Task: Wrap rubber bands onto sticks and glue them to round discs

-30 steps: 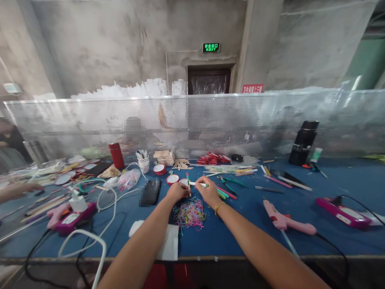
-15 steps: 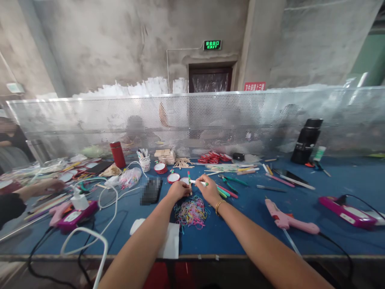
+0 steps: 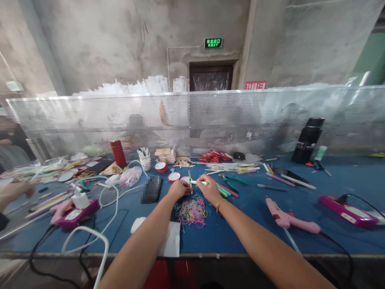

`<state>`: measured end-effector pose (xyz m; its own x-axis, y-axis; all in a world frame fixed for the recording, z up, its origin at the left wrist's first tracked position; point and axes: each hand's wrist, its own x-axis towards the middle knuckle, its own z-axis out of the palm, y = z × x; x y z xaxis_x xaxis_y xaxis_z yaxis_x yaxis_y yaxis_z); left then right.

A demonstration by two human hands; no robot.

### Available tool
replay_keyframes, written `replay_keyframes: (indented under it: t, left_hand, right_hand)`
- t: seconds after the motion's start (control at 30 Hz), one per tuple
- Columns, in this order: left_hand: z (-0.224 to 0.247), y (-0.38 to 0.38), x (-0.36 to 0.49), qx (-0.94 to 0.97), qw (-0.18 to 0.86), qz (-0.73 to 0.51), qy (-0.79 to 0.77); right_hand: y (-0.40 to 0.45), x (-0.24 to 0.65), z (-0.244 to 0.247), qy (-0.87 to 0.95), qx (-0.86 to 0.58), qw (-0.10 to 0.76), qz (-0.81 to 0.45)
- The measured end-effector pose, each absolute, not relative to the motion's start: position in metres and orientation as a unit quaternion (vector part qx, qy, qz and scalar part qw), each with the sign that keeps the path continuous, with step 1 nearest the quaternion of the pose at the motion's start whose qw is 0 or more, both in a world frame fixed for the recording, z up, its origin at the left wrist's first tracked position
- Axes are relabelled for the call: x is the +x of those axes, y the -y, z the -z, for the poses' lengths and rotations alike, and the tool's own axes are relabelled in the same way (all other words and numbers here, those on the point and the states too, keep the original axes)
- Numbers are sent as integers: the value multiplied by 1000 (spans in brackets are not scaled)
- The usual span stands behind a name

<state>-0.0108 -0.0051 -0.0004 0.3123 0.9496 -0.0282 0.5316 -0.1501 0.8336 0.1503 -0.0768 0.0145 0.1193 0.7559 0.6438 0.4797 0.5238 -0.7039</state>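
My left hand [image 3: 179,189] is closed on a flat wooden stick [image 3: 190,176], held upright, with red and green colour on its upper part. In my right hand [image 3: 208,187] is a white marker with a green end [image 3: 199,183], its tip against the stick. Just below both hands lies a tangled heap of multicoloured strings [image 3: 192,212]. Behind my left hand are small red-rimmed round drums [image 3: 173,177] with white faces. Several coloured markers [image 3: 227,190] lie beside my right hand, near green-handled pliers [image 3: 230,182].
A pink glue gun [image 3: 288,218] and purple power strip [image 3: 347,211] lie right. A white cable [image 3: 105,241] loops at left near a phone [image 3: 152,189] and another glue gun [image 3: 58,212]. A co-worker's hand [image 3: 18,190] is far left. A perforated metal screen [image 3: 168,120] closes the back.
My hands hold nearly the same pose on the stick and marker. At far left, the co-worker's hand has drawn back toward the left edge.
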Motion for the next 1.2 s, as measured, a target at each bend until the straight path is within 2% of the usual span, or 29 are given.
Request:
replay_keyframes:
  t: [1.2]
  left_hand:
    - [-12, 21, -12, 715, 378, -259, -527]
  right_hand:
    - [79, 150, -17, 640, -499, 568, -137]
